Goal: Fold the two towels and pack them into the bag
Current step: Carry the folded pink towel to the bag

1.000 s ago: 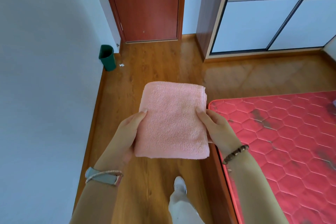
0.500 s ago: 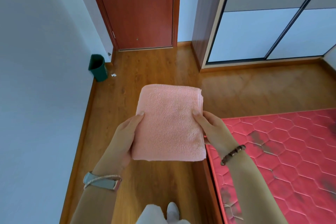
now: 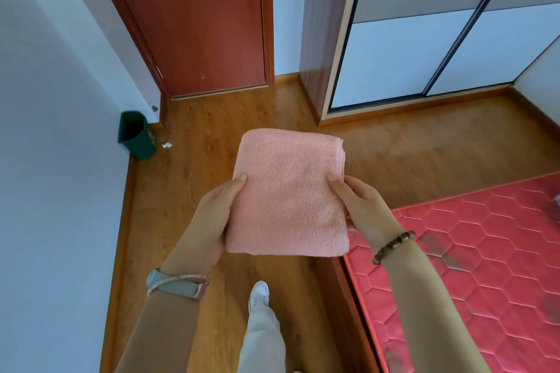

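**Folded pink towel held flat between two hands above the floor**

We start at the fingers. On the left hand [image 3: 209, 221] we see the thumb [image 3: 233, 186] lying on top of the pink towel [image 3: 288, 194] near its left edge, the nail pointing toward the door; the other fingers go under the cloth and are hidden, so the hand is pinching the towel's left side from above and below. On the right hand [image 3: 363, 212] the thumb [image 3: 336, 183] rests on the towel's top face near the right edge, and the remaining fingers curl beneath the cloth, one fingertip just showing under the near right corner. Both hands are grasping the towel, one on each side.

The towel is folded into a thick rectangle, held level in the air in front of us. Its stacked layers show as fine lines along the far right corner. The near edge hangs over the wooden bed frame [image 3: 342, 297] and the corner of the red quilted mattress [image 3: 472, 251].

We see a watch band with a thin bracelet [image 3: 177, 283] on the left wrist, and a string of brown beads [image 3: 394, 247] on the right wrist. Below the towel, a leg in light trousers and a white shoe [image 3: 259, 295] stand on the wooden floor [image 3: 197, 191].

Farther out, a dark green bin [image 3: 135, 135] sits on the floor against the left wall, with a small white scrap [image 3: 166, 145] just beside it. A red-brown door [image 3: 197, 18] stands shut at the far end, and a wardrobe with sliding panels [image 3: 424, 39] fills the far right.
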Available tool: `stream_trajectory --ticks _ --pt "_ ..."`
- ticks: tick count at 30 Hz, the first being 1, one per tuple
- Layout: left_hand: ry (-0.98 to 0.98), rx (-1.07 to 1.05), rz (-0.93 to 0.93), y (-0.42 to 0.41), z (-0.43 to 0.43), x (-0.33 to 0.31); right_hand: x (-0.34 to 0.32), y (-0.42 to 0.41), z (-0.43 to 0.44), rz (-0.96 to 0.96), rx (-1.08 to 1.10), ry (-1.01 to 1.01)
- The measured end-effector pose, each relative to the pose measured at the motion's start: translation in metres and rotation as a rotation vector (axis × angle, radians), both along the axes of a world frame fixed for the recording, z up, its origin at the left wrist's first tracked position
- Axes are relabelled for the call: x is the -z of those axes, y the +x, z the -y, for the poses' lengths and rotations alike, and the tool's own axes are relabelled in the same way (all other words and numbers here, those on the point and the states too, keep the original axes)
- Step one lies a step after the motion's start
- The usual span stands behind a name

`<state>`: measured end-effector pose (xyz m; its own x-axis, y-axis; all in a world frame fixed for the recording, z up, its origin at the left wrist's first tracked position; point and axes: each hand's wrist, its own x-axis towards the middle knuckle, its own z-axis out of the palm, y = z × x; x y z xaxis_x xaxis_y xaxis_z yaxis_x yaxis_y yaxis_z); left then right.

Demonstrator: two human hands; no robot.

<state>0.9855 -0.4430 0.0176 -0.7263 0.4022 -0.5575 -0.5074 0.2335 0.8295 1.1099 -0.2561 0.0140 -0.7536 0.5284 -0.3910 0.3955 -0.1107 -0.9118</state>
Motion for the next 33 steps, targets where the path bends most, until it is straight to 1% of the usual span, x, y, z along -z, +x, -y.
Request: stream_trajectory --ticks 5,11,19,24,29,33 --pt "0.017 0.049 0.004 -0.072 -0.016 -0.006 -0.004 -0.065 -0.010 0.002 0.058 -0.016" --pt "-0.011 0.057 -0.028 -0.150 -0.034 -0.011 -0.003 -0.137 -0.017 0.010 0.093 -0.022" --pt "-0.020 0.062 -0.004 -0.214 -0.058 -0.004 0.000 -0.200 -0.040 0.040 0.108 -0.056" --pt "-0.039 0.060 0.014 -0.252 -0.076 0.004 0.003 -0.238 -0.061 0.020 0.103 -0.080" --pt "-0.080 0.018 0.037 -0.299 -0.106 0.008 0.011 -0.284 -0.089 0.031 0.075 -0.082" --pt "-0.075 0.047 0.005 -0.334 -0.134 0.008 0.011 -0.324 -0.121 0.014 0.063 -0.079"
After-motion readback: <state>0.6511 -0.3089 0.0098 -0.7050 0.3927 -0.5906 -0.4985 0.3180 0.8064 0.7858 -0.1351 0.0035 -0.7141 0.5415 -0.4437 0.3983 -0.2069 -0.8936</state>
